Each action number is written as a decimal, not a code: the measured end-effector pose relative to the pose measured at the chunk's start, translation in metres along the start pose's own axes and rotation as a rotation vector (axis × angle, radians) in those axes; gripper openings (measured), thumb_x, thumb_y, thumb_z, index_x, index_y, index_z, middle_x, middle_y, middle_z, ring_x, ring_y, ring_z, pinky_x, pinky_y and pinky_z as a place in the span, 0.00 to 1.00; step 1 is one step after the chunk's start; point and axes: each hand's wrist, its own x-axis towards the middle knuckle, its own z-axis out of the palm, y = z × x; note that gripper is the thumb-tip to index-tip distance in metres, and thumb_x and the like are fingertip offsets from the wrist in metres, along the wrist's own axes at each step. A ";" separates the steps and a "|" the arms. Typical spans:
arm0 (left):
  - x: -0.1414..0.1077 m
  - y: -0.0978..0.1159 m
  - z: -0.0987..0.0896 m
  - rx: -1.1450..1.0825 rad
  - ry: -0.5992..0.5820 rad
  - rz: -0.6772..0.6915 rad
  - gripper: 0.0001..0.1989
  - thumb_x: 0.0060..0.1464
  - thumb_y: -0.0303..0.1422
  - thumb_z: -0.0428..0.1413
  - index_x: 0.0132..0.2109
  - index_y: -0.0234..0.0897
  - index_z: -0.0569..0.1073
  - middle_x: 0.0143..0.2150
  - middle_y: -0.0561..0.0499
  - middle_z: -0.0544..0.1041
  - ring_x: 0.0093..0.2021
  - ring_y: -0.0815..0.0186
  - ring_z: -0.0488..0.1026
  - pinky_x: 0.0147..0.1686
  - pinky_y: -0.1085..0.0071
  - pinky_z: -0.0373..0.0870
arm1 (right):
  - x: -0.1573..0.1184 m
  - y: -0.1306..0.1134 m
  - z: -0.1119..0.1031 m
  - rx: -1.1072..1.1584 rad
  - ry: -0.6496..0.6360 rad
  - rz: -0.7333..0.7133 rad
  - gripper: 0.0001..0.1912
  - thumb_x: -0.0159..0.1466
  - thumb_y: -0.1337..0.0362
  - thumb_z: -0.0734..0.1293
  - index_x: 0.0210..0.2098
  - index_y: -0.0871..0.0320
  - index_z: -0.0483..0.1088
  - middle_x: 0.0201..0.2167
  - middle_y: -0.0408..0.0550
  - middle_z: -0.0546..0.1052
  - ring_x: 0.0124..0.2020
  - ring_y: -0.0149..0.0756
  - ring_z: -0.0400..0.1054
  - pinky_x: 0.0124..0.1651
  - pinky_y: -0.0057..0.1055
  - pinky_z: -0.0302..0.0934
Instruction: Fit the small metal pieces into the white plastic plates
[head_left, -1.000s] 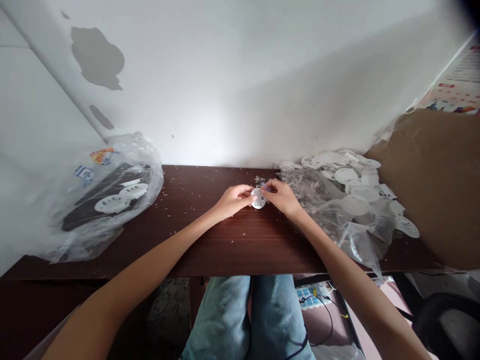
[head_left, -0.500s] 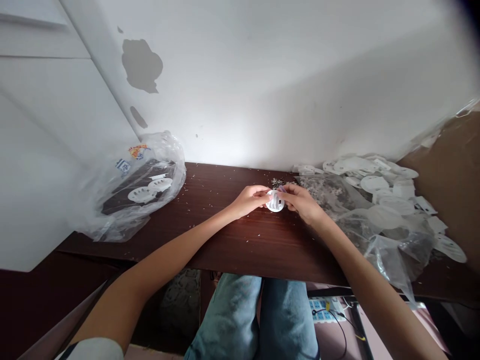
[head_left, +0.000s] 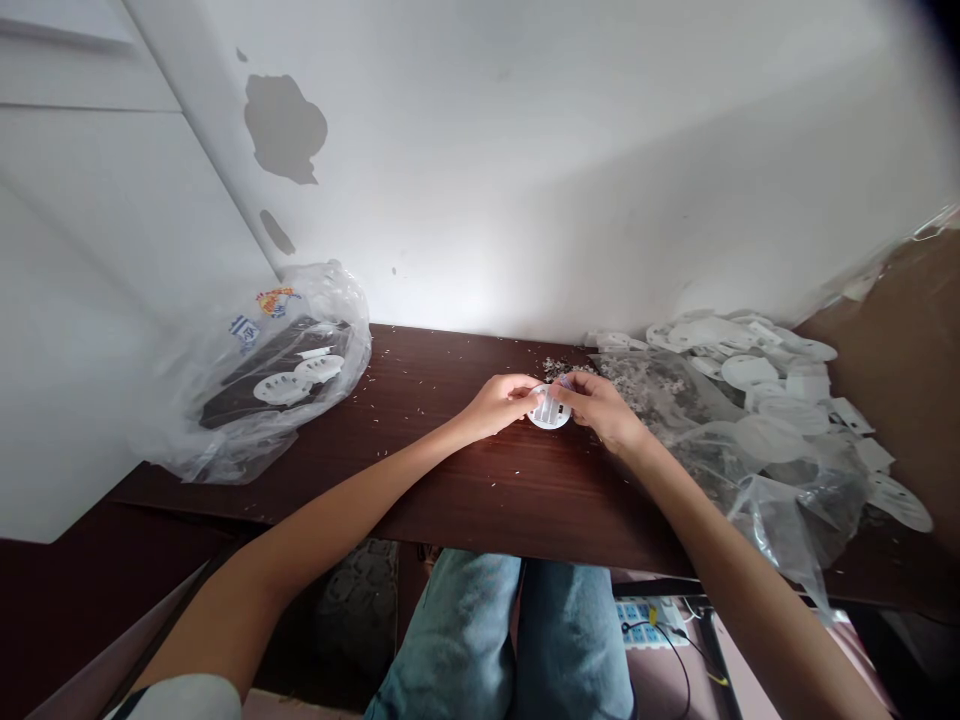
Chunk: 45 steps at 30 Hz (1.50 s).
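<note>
A round white plastic disc (head_left: 550, 414) with ridges and a small dark slot is held just above the brown table. My left hand (head_left: 504, 404) is closed on its left edge, the thumb lying over its face. On the opposite edge, my right hand (head_left: 596, 405) is also closed, thumb pressing near the upper right of the disc. Parts of the fingers behind the disc are hidden. Beyond my right hand lies a pile of tiny metallic-looking pieces (head_left: 556, 368), too small to name.
Left on the table (head_left: 450, 490), a clear plastic bag (head_left: 345, 290) holds several white discs (head_left: 281, 388). To the right, white plastic parts (head_left: 750, 370) are heaped on clear plastic (head_left: 772, 500) beside a cardboard surface (head_left: 915, 350). Small white bits are scattered about. A power strip (head_left: 637, 625) sits below.
The disc has tilted slightly, so its face appears wider and a little lower. Both hands keep their hold, with only slight finger movement.
</note>
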 end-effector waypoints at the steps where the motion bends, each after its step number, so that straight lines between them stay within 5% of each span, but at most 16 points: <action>1: 0.002 -0.001 0.000 -0.034 0.006 -0.008 0.19 0.61 0.43 0.64 0.51 0.32 0.82 0.43 0.43 0.83 0.38 0.66 0.76 0.36 0.71 0.71 | 0.000 -0.001 0.001 0.021 -0.005 -0.007 0.28 0.51 0.43 0.82 0.34 0.58 0.73 0.23 0.37 0.64 0.22 0.24 0.50 0.22 0.26 0.40; 6: 0.006 0.016 -0.017 -0.111 0.052 0.024 0.26 0.67 0.53 0.55 0.54 0.36 0.82 0.46 0.40 0.83 0.39 0.62 0.80 0.37 0.66 0.76 | -0.001 -0.005 0.003 0.235 0.000 -0.020 0.27 0.51 0.46 0.83 0.33 0.57 0.72 0.22 0.35 0.61 0.21 0.22 0.45 0.22 0.27 0.39; 11: -0.032 0.048 -0.083 0.612 0.547 0.183 0.18 0.68 0.47 0.57 0.54 0.43 0.81 0.53 0.43 0.83 0.56 0.51 0.78 0.61 0.53 0.72 | 0.000 -0.009 0.003 0.298 0.100 -0.034 0.27 0.49 0.46 0.84 0.31 0.55 0.70 0.22 0.35 0.59 0.21 0.24 0.43 0.21 0.28 0.38; 15: -0.084 0.040 -0.151 1.161 0.680 -0.139 0.26 0.59 0.50 0.63 0.56 0.37 0.76 0.60 0.36 0.79 0.71 0.28 0.63 0.68 0.26 0.55 | 0.001 -0.009 0.004 0.311 0.119 -0.013 0.28 0.47 0.45 0.84 0.30 0.55 0.69 0.21 0.35 0.58 0.21 0.24 0.44 0.21 0.28 0.38; 17: -0.104 0.028 -0.181 1.182 0.803 -0.308 0.30 0.52 0.52 0.68 0.52 0.36 0.76 0.64 0.34 0.75 0.76 0.20 0.48 0.68 0.19 0.43 | 0.001 -0.008 0.005 0.311 0.108 0.001 0.29 0.47 0.44 0.84 0.30 0.56 0.70 0.21 0.36 0.59 0.21 0.24 0.45 0.21 0.27 0.38; 19: -0.116 0.016 -0.203 1.099 0.845 -0.414 0.29 0.49 0.53 0.69 0.47 0.34 0.77 0.59 0.34 0.78 0.74 0.19 0.54 0.69 0.21 0.43 | 0.000 -0.006 0.006 0.309 0.096 0.008 0.29 0.47 0.44 0.84 0.31 0.56 0.71 0.21 0.36 0.59 0.21 0.23 0.46 0.22 0.27 0.39; 24: -0.123 0.004 -0.223 1.019 0.846 -0.320 0.30 0.46 0.58 0.70 0.37 0.34 0.76 0.48 0.36 0.83 0.70 0.23 0.63 0.71 0.25 0.41 | 0.001 0.000 0.008 0.287 0.083 0.016 0.27 0.48 0.46 0.84 0.31 0.57 0.71 0.20 0.35 0.59 0.21 0.23 0.46 0.22 0.27 0.39; 28: -0.114 0.016 -0.200 1.042 0.878 -0.219 0.35 0.51 0.58 0.67 0.51 0.31 0.78 0.65 0.31 0.76 0.76 0.21 0.51 0.71 0.24 0.35 | 0.004 0.006 0.008 0.255 0.081 0.025 0.26 0.50 0.47 0.84 0.31 0.56 0.71 0.20 0.35 0.59 0.21 0.24 0.46 0.21 0.28 0.39; 32: -0.092 0.035 -0.130 1.039 0.636 -0.107 0.36 0.65 0.54 0.56 0.67 0.31 0.71 0.77 0.31 0.60 0.79 0.32 0.48 0.76 0.33 0.37 | 0.003 0.006 0.009 0.270 0.056 0.014 0.25 0.53 0.47 0.83 0.31 0.56 0.71 0.21 0.35 0.58 0.21 0.24 0.45 0.22 0.28 0.39; 36: -0.051 0.035 -0.040 0.556 0.337 0.064 0.26 0.70 0.48 0.53 0.68 0.41 0.72 0.71 0.41 0.72 0.73 0.47 0.66 0.73 0.48 0.59 | -0.002 -0.002 0.009 0.344 0.028 -0.018 0.24 0.52 0.49 0.83 0.35 0.54 0.70 0.25 0.36 0.58 0.22 0.24 0.45 0.21 0.26 0.39; 39: -0.012 0.023 0.012 0.215 0.327 0.020 0.22 0.72 0.45 0.50 0.64 0.39 0.75 0.52 0.40 0.83 0.50 0.52 0.79 0.54 0.54 0.74 | -0.003 -0.008 0.007 0.397 0.056 -0.083 0.25 0.52 0.51 0.83 0.34 0.53 0.67 0.26 0.36 0.57 0.22 0.25 0.43 0.21 0.26 0.39; 45: 0.040 0.002 0.061 -0.324 0.253 0.026 0.13 0.65 0.40 0.58 0.49 0.37 0.80 0.43 0.46 0.82 0.41 0.63 0.78 0.42 0.68 0.71 | 0.003 -0.007 -0.003 0.406 0.094 -0.097 0.24 0.51 0.52 0.83 0.34 0.54 0.69 0.26 0.36 0.58 0.23 0.25 0.43 0.21 0.26 0.38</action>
